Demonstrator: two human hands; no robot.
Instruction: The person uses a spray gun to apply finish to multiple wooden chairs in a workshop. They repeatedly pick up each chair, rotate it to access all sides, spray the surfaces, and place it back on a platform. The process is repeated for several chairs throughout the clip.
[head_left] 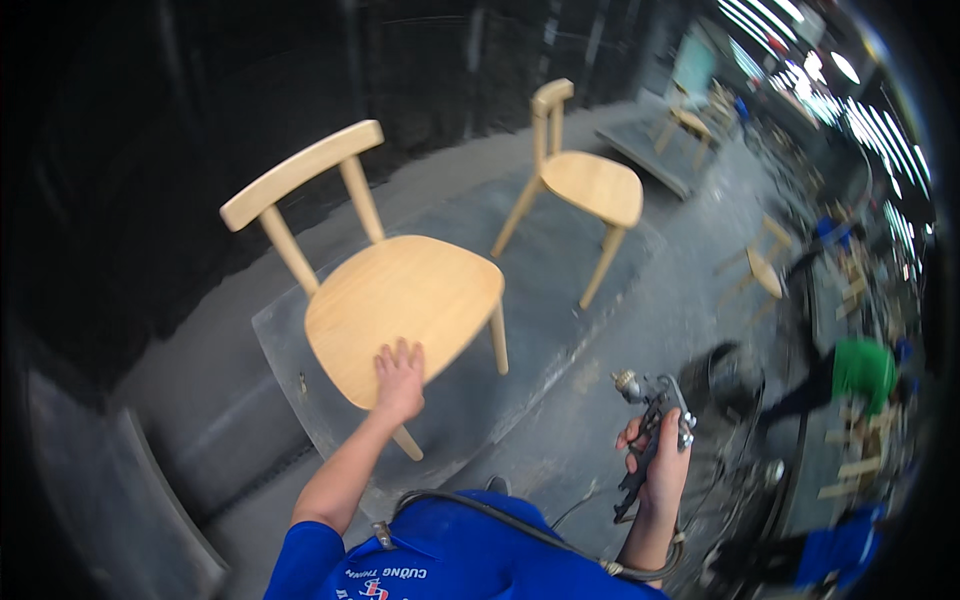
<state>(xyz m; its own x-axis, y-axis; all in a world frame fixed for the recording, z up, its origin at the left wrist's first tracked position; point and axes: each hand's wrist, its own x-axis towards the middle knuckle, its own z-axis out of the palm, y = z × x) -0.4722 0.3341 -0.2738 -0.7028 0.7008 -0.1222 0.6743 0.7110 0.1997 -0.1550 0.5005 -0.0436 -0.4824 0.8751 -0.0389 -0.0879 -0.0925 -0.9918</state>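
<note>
A pale wooden chair [410,290] with a curved backrest stands before me on a grey platform. My left hand [401,381] lies on the front edge of its seat, fingers stretched out and holding nothing. Off to the right, my right hand [662,470] is wrapped round the handle of a metal spray gun [655,415]. The gun is held up, apart from the chair, with its brass-coloured nozzle end toward the left. A dark hose [520,512] crosses the front of my blue shirt and runs round near my right forearm.
Another wooden chair [595,188] stands just beyond, farther right on the grey platform [470,415]. A dark bucket [733,378] sits on the floor to the right. A person in green [862,375] works at the right beside wooden parts. More chairs stand farther back, and a dark wall [200,130] rises behind.
</note>
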